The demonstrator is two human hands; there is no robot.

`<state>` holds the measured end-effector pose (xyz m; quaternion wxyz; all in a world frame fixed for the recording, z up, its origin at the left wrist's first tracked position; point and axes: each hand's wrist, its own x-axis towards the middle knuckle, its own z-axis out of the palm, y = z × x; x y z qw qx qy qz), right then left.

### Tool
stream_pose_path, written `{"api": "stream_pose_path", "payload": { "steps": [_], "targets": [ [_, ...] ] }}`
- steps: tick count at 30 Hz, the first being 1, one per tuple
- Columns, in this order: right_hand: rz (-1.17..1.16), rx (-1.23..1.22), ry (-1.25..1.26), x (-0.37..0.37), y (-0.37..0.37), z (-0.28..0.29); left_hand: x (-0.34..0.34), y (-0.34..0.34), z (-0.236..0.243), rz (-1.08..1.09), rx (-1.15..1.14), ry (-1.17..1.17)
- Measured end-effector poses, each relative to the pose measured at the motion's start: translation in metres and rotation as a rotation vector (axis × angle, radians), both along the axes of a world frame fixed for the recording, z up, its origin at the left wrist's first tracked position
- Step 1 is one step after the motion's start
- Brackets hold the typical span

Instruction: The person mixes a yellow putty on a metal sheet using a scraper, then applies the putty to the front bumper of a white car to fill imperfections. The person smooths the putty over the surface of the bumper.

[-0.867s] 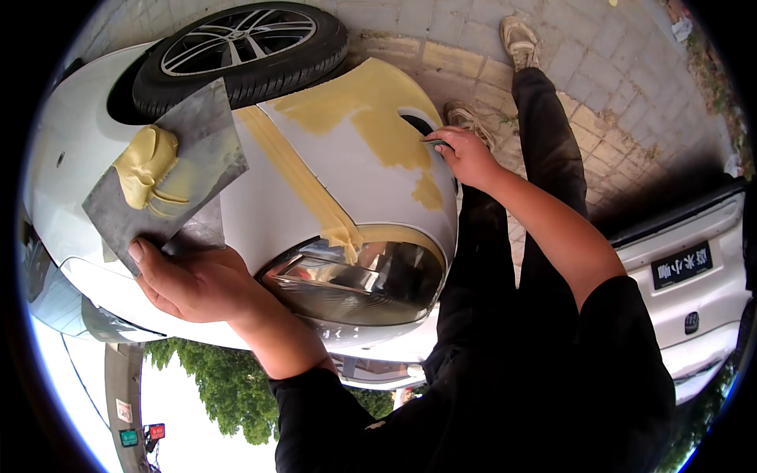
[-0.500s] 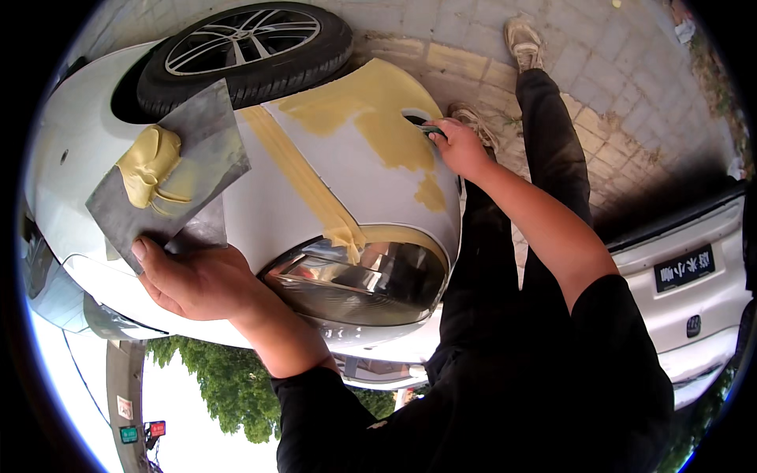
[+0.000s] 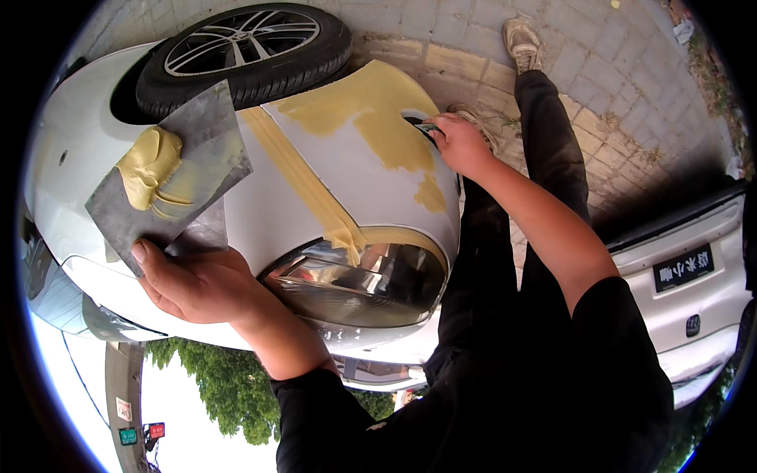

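Note:
My left hand [image 3: 197, 285] is closed on the lower corner of a grey metal putty plate [image 3: 206, 130], thumb on top. A thick lump of yellow body filler [image 3: 150, 167] sits on the plate. At the bumper's dark opening, my right hand [image 3: 464, 144] pinches a small flat scraper [image 3: 428, 128], whose blade is mostly hidden by fingers and shadow. The white car's bumper [image 3: 371, 185] carries patches of yellow filler [image 3: 394, 130] near that hand. Yellow masking tape [image 3: 303, 177] runs along the seam beside it to the headlight [image 3: 363, 280].
A car wheel [image 3: 244, 47] stands beyond the bumper at the upper left. Below lies brick paving [image 3: 599, 79], with my shoe [image 3: 523, 43] on it. Another white vehicle [image 3: 694, 315] is close on the right. Trees [image 3: 229, 386] and a post [image 3: 124, 394] show at the lower left.
My right hand has shifted very slightly at the opening's edge, and the scraper sits at a slightly different angle. The left hand and plate stay nearly still.

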<state>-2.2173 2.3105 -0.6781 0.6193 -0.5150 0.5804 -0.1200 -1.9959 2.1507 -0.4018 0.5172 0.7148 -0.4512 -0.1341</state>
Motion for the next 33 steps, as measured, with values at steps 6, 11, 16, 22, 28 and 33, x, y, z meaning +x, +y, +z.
{"api": "stream_pose_path", "payload": {
  "steps": [6,11,16,22,28,33],
  "targets": [
    [0.060,-0.019,-0.103,-0.015,0.007,0.026,0.006,0.005,0.000,-0.013,-0.011,0.012],
    [0.057,-0.007,-0.019,-0.014,-0.011,0.002,0.006,0.003,-0.001,-0.005,-0.011,-0.035],
    [-0.012,-0.024,-0.064,-0.001,0.005,0.009,0.001,0.001,0.001,0.006,0.008,0.003],
    [0.050,0.076,-0.114,-0.027,0.003,0.001,0.000,0.002,0.000,0.021,0.000,0.010],
    [-0.108,0.047,-0.061,-0.005,0.023,0.008,0.008,0.004,0.001,-0.002,0.015,0.017],
    [-0.005,0.181,-0.104,-0.030,0.014,0.000,0.008,0.004,-0.001,0.022,0.017,0.040]
  ]
}}
